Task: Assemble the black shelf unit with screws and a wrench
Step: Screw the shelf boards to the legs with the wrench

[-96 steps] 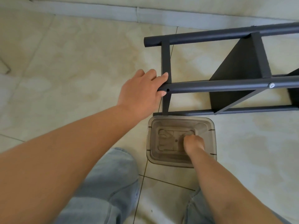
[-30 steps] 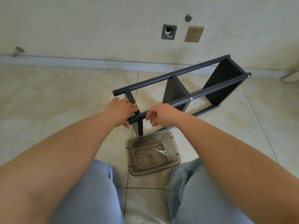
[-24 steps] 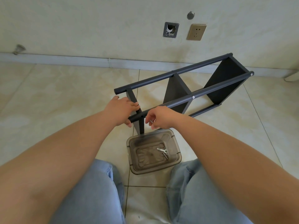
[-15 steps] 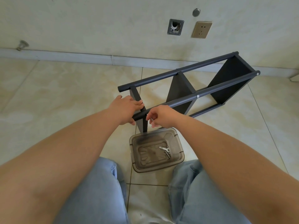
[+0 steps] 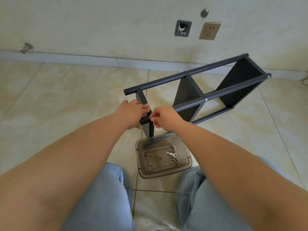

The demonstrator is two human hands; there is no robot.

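Observation:
The black shelf unit [image 5: 190, 90] lies on its side on the tiled floor, with two panels between its poles. My left hand [image 5: 131, 113] grips the near end of the front pole [image 5: 216, 95]. Right beside it, my right hand [image 5: 165, 118] has its thumb and fingers pinched together against the side of that pole, on what looks like a small screw that the fingertips mostly hide. A silver screw head [image 5: 206, 99] sits further along the same pole. A small wrench [image 5: 170, 153] and a loose screw [image 5: 175, 160] lie in the clear bin.
The smoky clear plastic bin [image 5: 141, 170] stands on the floor between my knees, just under the shelf's near end. The wall with a socket [image 5: 210, 31] and a skirting board runs behind the shelf. Open tile lies to the left and right.
My right hand left the bin and came up to the front pole beside the left hand. The view pulled back and now takes in the whole shelf. Over the last second both hands stay at the pole end.

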